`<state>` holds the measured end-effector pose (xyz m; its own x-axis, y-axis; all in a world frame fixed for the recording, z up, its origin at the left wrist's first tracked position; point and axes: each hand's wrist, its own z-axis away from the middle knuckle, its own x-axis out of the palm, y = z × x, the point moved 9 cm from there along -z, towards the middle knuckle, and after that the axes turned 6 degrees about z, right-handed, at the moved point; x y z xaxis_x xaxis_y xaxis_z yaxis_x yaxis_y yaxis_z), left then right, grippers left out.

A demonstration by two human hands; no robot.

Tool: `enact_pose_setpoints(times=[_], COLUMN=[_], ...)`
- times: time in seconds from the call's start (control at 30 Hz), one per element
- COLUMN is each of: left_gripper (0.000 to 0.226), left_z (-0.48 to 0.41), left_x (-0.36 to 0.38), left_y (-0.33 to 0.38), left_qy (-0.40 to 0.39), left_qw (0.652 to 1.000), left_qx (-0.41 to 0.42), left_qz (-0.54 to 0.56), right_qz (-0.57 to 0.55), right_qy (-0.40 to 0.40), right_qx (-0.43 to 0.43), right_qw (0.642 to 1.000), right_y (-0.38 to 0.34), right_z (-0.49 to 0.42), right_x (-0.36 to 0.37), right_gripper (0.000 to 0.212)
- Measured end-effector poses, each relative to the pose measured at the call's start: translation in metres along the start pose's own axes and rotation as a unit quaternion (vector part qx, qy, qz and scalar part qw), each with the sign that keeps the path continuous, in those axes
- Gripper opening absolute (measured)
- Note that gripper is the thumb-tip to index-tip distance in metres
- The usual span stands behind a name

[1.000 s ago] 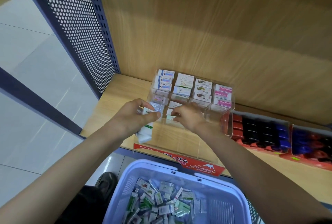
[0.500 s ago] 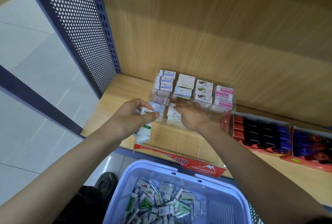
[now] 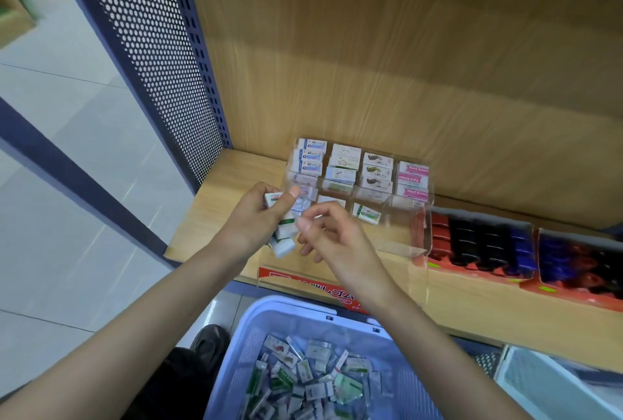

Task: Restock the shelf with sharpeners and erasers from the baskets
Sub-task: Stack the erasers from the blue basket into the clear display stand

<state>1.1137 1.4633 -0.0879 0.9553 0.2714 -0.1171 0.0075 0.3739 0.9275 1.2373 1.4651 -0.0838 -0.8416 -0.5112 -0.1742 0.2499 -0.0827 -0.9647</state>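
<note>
A clear acrylic organizer [image 3: 404,248] stands on the wooden shelf [image 3: 215,203], with boxed erasers [image 3: 344,163] in its back rows. One green-and-white eraser [image 3: 366,213] lies in a front compartment. My left hand [image 3: 256,222] grips a small stack of erasers [image 3: 285,241] just left of the organizer. My right hand [image 3: 337,237] hovers next to that stack with loosely curled fingers; its thumb and forefinger are close to the stack and I see nothing held in them. Below, a lilac basket [image 3: 293,313] holds several loose wrapped erasers [image 3: 310,382].
Red trays of black, red and blue sharpeners [image 3: 478,244] sit to the right of the organizer on the shelf. A perforated metal side panel [image 3: 151,48] closes the left side. A white basket [image 3: 546,386] shows at the lower right, a dark shoe [image 3: 209,342] on the tiled floor.
My right hand has pulled back out of the organizer's front compartments toward the stack in my left hand. An eraser now lies uncovered in a front compartment. The left hand barely moved.
</note>
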Motion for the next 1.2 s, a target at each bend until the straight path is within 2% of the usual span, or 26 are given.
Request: enact_pose_setpoints(times=[0.1,0.17,0.3,0.4,0.5,0.63,0.7,0.8,0.97,1.03,1.1,1.13,1.2], left_gripper=[0.025,0.030,0.036,0.033,0.020,0.022,0.016,0.022,0.024,0.023,0.022,0.022,0.020], left_z=[0.005,0.007,0.010,0.012,0.011,0.013,0.014,0.015,0.013,0.010,0.009,0.009,0.007], left_x=[0.007,0.009,0.008,0.013,0.015,0.028,0.033,0.035,0.040,0.042,0.049,0.053,0.055], left_y=[-0.003,-0.005,-0.013,-0.010,-0.008,-0.009,-0.001,0.007,0.003,-0.001,-0.008,-0.014,-0.023], left_qy=[-0.035,-0.053,-0.047,-0.089,-0.110,-0.130,-0.141,-0.137,-0.136,-0.131,-0.145,-0.154,-0.147], left_qw=[0.999,0.998,0.993,0.994,0.993,0.990,0.989,0.990,0.989,0.991,0.989,0.986,0.985], left_qx=[-0.020,-0.031,-0.082,-0.055,-0.034,-0.037,-0.006,0.033,0.015,0.008,-0.001,-0.010,-0.031], left_qz=[0.017,0.029,0.071,0.042,0.005,0.037,0.034,0.024,0.051,0.026,-0.035,-0.060,-0.086], right_qz=[-0.005,-0.056,-0.114,-0.104,-0.062,0.127,0.155,0.066,-0.091,-0.228,-0.359,-0.386,-0.367], right_qy=[0.023,0.032,0.085,0.120,0.138,0.149,0.138,0.136,0.160,0.157,0.164,0.170,0.190], right_qx=[0.031,0.048,0.071,0.075,0.051,-0.085,-0.121,-0.096,0.041,0.074,0.097,0.113,0.164], right_qw=[0.999,0.997,0.987,0.985,0.987,0.977,0.971,0.984,0.982,0.958,0.914,0.899,0.895], right_y=[0.006,0.009,0.012,0.015,0.015,-0.004,-0.003,0.009,0.039,0.050,0.061,0.067,0.085], right_z=[0.001,0.002,0.006,0.007,0.008,0.015,0.018,0.019,0.014,0.013,0.013,0.014,0.018], right_x=[0.007,0.006,-0.009,-0.027,-0.040,-0.043,-0.041,-0.046,-0.058,-0.055,-0.053,-0.053,-0.057], right_gripper=[0.015,0.015,0.019,0.019,0.022,0.036,0.037,0.039,0.031,0.024,0.019,0.016,0.013])
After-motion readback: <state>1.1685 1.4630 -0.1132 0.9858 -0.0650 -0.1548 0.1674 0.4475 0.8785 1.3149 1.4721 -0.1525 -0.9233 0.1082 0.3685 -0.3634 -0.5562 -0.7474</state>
